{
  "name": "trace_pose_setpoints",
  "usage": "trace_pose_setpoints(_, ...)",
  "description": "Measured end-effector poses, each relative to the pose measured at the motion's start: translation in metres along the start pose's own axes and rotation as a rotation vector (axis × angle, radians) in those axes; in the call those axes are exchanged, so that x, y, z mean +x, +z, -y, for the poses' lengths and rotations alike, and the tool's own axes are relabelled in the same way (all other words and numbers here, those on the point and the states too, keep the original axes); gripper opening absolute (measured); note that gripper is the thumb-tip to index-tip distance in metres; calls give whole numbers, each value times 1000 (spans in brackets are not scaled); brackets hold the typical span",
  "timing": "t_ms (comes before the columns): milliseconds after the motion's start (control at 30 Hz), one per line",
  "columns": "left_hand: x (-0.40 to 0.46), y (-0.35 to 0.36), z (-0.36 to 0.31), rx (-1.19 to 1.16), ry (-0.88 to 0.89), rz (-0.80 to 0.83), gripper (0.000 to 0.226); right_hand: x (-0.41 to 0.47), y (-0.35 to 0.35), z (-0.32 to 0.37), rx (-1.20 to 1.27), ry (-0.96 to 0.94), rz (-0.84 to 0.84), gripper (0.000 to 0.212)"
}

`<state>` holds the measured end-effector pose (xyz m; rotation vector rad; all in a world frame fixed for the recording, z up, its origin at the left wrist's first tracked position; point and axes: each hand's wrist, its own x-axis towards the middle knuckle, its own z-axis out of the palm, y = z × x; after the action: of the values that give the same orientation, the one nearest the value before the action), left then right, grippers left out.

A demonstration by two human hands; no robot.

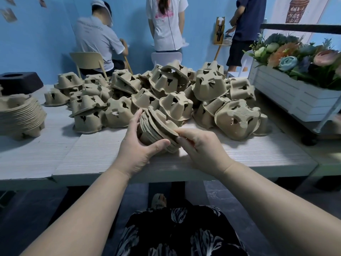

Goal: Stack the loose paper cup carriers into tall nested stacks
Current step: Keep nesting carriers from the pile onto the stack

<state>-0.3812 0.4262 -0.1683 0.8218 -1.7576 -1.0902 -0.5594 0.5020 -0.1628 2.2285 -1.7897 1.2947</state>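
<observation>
Head view: a short nested stack of carriers (156, 128) lies tilted just above the worktop (92, 154) edge, gripped by the left hand (136, 145); the right hand (201, 145) pinches its top rim. The loose pile (175, 89) sits just behind the stack.

1. The loose cup carriers (167, 84) are plain beige-brown pulp, as are the nested stack (156, 130) and the tall stack (20, 115).
2. The desk (92, 154) is pale grey-white with fine streaks.
3. The wall (36, 43) is sky blue.
4. The planter box (287, 93) is white, holding orange, pink, blue and green flowers (295, 54).
5. The block (20, 82) is black.
6. The skirt (180, 231) is black with a white leaf pattern.
</observation>
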Motion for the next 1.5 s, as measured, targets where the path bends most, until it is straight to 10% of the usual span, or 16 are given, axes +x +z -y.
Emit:
trace_pose_setpoints(233, 0, 0, 1, 3, 13, 5, 110, -2, -3, 3, -28, -7, 120, 33)
trace_pose_setpoints(500, 7, 11, -4, -26, 11, 64, 116, -7, -58, -40, -489, 206, -418, 48)
trace_pose_setpoints(700, 14, 35, -7, -14, 21, 120, 114, -11, -85, -61, -534, 592, -262, 77)
trace_pose_setpoints(1000, 14, 34, -4, -27, 17, 97, 119, -15, -81, -57, -488, 401, -386, 58)
trace_pose_setpoints(1500, 13, 34, -3, -6, 14, 98, 118, -7, -78, -43, -477, 532, -25, 38)
